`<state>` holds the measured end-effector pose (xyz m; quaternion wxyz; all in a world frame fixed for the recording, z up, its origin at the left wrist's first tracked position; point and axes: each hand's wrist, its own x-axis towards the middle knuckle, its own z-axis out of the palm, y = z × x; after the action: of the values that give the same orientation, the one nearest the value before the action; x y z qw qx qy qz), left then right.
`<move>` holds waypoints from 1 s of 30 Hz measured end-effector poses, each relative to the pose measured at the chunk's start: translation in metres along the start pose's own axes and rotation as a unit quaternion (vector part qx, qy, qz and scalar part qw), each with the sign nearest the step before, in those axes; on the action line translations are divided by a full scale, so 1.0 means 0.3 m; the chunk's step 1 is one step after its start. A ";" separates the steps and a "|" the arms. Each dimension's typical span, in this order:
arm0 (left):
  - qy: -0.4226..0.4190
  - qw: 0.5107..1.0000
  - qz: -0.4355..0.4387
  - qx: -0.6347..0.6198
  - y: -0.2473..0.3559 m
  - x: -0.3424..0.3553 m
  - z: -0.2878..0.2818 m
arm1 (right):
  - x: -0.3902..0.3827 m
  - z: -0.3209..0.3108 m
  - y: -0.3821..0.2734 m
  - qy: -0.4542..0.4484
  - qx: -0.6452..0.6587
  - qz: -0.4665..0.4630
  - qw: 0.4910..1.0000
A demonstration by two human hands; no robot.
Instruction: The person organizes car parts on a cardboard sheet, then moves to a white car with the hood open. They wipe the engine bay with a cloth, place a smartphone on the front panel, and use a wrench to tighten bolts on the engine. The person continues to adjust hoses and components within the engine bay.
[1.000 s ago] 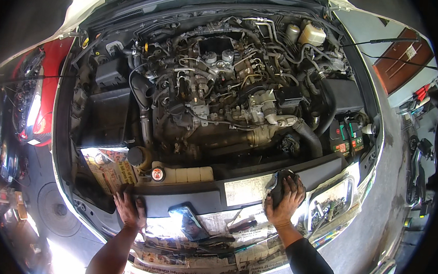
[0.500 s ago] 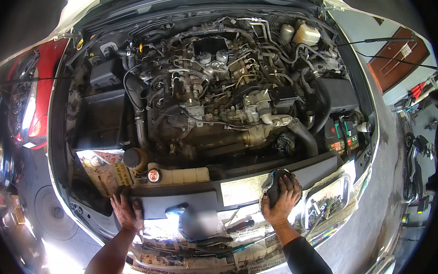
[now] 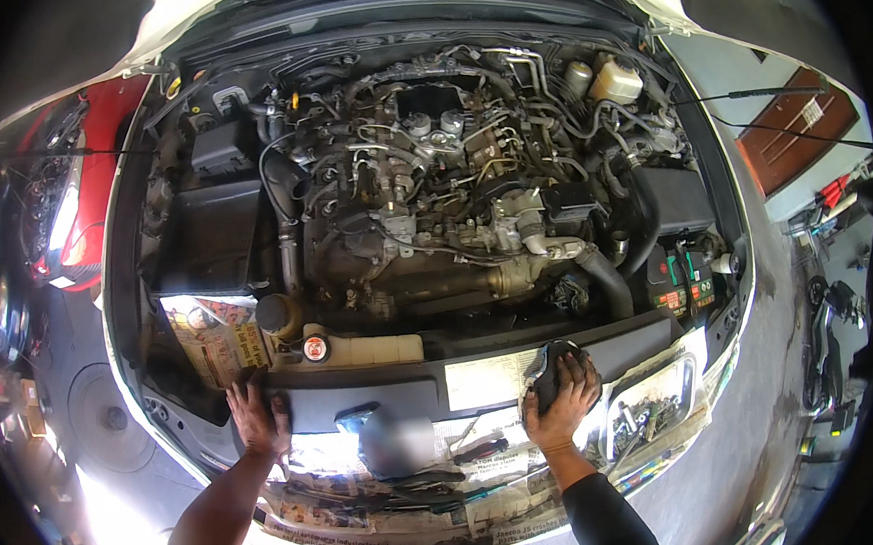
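My left hand (image 3: 260,417) rests with fingers apart on the black front panel (image 3: 369,393) of a car's engine bay. My right hand (image 3: 563,412) is wrapped over a dark, crumpled rag (image 3: 553,370) on that panel, to the right of centre. Beside my left hand a phone-like object (image 3: 356,417), partly blurred, lies on newspaper (image 3: 498,486) spread along the front. To the right of my right hand is a metal tray (image 3: 695,373) with sockets and small parts. The exposed engine (image 3: 432,182) fills the middle, with a pale coolant reservoir (image 3: 372,349) just behind the panel.
The raised bonnet (image 3: 71,40) frames the bay. A battery (image 3: 681,282) sits at the right. A red car (image 3: 92,191) stands on the left. On the right are a wall with a brown door (image 3: 795,125) and assorted dark parts (image 3: 827,346) along it.
The view has shifted very slightly. Both hands stay in the same places, the right one on the rag, with no clear movement of anything else.
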<state>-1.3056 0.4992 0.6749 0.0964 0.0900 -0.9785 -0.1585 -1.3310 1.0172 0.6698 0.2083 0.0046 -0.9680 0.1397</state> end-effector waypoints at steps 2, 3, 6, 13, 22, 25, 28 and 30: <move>-0.004 1.000 -0.007 0.000 0.003 0.000 -0.002 | -0.001 0.000 0.000 -0.007 -0.003 0.008 1.000; -0.011 1.000 -0.009 -0.019 0.003 0.001 -0.006 | -0.002 0.001 0.000 -0.006 0.000 0.006 1.000; -0.011 1.000 -0.015 -0.025 0.011 0.002 -0.015 | -0.005 0.004 0.002 -0.006 -0.005 0.003 1.000; -0.008 1.000 -0.020 -0.010 0.011 0.002 -0.014 | -0.010 0.009 -0.002 -0.008 -0.012 0.005 1.000; 0.014 1.000 -0.001 -0.012 0.018 0.001 -0.021 | -0.009 0.000 -0.010 -0.010 -0.012 0.003 1.000; 0.007 1.000 -0.011 -0.023 0.019 0.002 -0.024 | -0.011 0.003 -0.008 -0.010 -0.015 0.006 1.000; 0.005 1.000 -0.010 -0.019 0.008 0.000 -0.014 | -0.012 0.007 -0.007 -0.006 -0.020 0.007 1.000; 0.002 1.000 -0.015 -0.015 -0.004 -0.005 0.001 | -0.012 0.008 -0.006 -0.003 -0.017 0.003 1.000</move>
<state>-1.3039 0.4985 0.6741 0.0977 0.1034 -0.9745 -0.1738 -1.3287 1.0145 0.6667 0.2050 -0.0014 -0.9709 0.1242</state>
